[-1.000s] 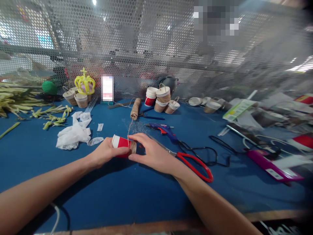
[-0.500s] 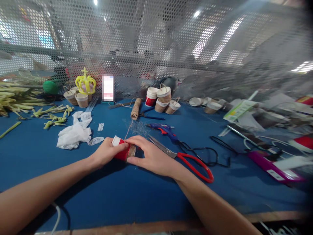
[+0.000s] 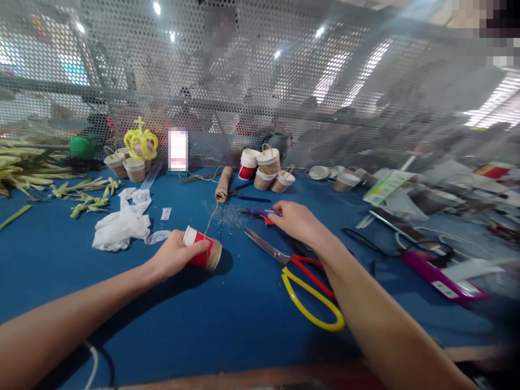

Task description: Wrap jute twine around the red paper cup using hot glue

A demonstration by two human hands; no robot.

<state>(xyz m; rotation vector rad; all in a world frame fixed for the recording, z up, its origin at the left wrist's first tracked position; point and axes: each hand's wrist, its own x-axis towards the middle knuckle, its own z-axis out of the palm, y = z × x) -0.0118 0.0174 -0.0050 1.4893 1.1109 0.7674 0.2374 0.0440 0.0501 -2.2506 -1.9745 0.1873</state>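
My left hand point(image 3: 175, 253) is closed around a red and white paper cup point(image 3: 199, 250), tilted on its side just above the table. Twine point(image 3: 214, 255) is wound around the cup's base end, and a strand runs from it to a roll of twine point(image 3: 223, 184). My right hand point(image 3: 298, 222) has its fingers closed on the handle of a blue glue gun point(image 3: 257, 212), which points left; most of the handle is hidden. Below that hand lie large scissors point(image 3: 278, 257) with one red and one yellow handle, the red one partly behind my forearm.
Twine-wrapped cups point(image 3: 266, 179) and pliers point(image 3: 247, 194) stand and lie behind. On the left are white lace point(image 3: 122, 225), a yellow crown point(image 3: 141, 143) and pale green stalks point(image 3: 32, 162). A purple box point(image 3: 442, 279) sits right. A perforated metal screen point(image 3: 244, 97) closes the back.
My right hand has left the cup and moved right and away to the glue gun, closing on it. My left hand still holds the cup. The scissors' yellow handle now shows.
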